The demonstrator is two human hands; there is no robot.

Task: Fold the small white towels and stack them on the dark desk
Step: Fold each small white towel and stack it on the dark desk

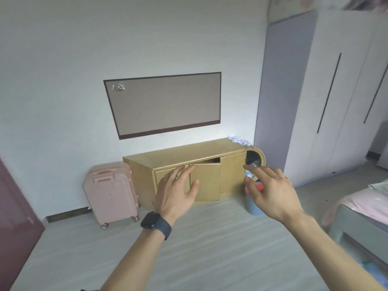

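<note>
Both my hands are raised in front of me in mid-air, holding nothing. My left hand, with a ring and a dark watch on the wrist, has its fingers spread and relaxed. My right hand is stretched forward, fingers loosely extended. No dark desk is in view. A crumpled white heap, perhaps cloth or paper, lies on the right end of the low yellow cabinet; I cannot tell what it is.
The yellow cabinet stands against the white wall with its middle door ajar. A pink suitcase stands left of it, a blue bin right of it. A white wardrobe and a bed are at right, a dark red door at left.
</note>
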